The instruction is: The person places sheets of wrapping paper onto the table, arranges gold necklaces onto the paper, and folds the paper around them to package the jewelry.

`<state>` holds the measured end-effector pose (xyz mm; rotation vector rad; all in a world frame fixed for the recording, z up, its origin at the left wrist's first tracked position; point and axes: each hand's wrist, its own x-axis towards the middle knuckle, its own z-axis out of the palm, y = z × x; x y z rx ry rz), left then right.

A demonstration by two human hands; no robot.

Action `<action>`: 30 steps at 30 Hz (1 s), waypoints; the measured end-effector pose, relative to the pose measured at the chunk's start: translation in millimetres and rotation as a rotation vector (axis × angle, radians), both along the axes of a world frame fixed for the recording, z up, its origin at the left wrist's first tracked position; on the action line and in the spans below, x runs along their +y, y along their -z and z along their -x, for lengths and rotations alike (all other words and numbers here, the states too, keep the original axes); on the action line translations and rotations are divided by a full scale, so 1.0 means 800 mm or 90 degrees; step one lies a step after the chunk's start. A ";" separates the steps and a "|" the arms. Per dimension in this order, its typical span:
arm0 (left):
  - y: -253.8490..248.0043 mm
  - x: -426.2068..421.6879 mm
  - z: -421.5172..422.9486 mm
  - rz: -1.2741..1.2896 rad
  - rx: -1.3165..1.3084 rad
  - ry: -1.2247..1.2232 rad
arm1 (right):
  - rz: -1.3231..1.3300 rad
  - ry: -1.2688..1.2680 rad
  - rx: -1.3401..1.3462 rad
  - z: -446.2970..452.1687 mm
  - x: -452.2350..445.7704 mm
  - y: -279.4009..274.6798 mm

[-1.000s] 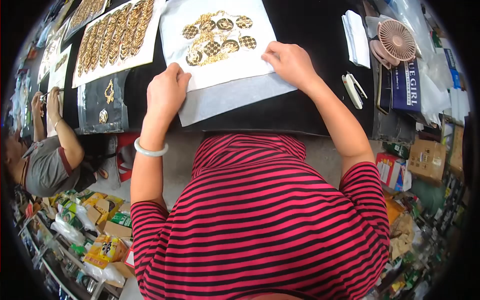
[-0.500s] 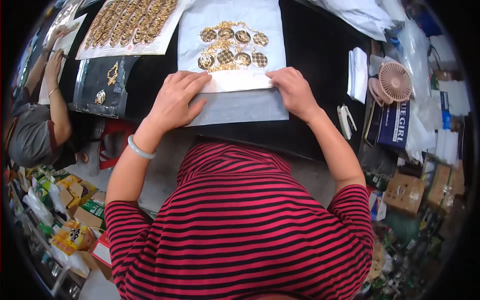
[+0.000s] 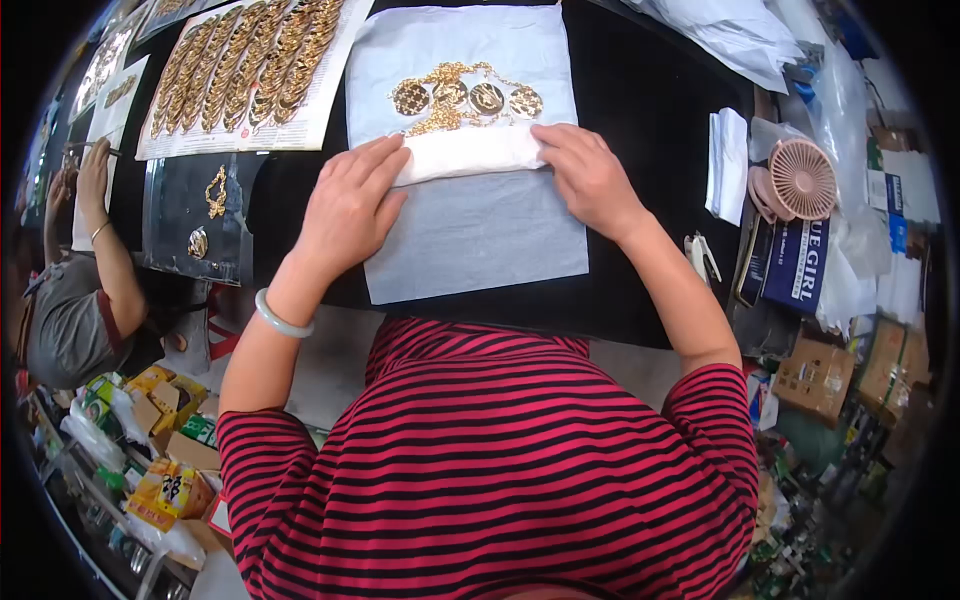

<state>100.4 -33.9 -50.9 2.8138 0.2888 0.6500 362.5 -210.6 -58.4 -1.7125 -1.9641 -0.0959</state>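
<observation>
A pale tissue-like sheet [image 3: 470,245] lies on the black table, with a thick white roll [image 3: 470,152] across its middle. My left hand [image 3: 350,200] is on the roll's left end, fingers together and bent over it, thumb apart. At the right end, my right hand [image 3: 588,180] has its fingers curled over the roll. Beyond the roll, gold chains [image 3: 448,72] lie on the sheet with a row of round dark-and-gold pendants [image 3: 487,98]. What the roll encloses is hidden.
Rows of gold chains [image 3: 245,65] lie on paper at the upper left. Nearby are a butterfly-shaped gold piece [image 3: 216,192] and a round pendant [image 3: 198,243]. A pink fan [image 3: 802,180], folded white paper [image 3: 727,165] and a stapler [image 3: 703,258] are at right. Another person [image 3: 85,310] works at left.
The roll has turned away from me over the sheet, covering the nearer row of pendants. More bare sheet shows on my side. Both hands stay on the roll's ends.
</observation>
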 end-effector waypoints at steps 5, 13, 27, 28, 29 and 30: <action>0.004 0.034 0.005 0.110 0.010 0.007 | 0.130 0.065 0.195 -0.030 0.033 -0.013; -0.002 0.107 -0.100 0.174 0.315 -0.278 | 0.239 0.287 0.110 -0.046 0.099 -0.018; 0.031 0.043 -0.037 0.791 -0.106 -0.388 | 0.215 0.508 1.060 0.004 0.053 -0.014; 0.033 0.048 -0.042 0.798 -0.108 -0.398 | 0.206 0.520 0.982 0.010 0.054 -0.020; 0.034 0.050 -0.047 0.800 -0.115 -0.420 | 0.205 0.523 0.904 0.013 0.054 -0.025; 0.037 0.052 -0.048 0.802 -0.126 -0.454 | 0.191 0.521 0.908 0.014 0.047 -0.023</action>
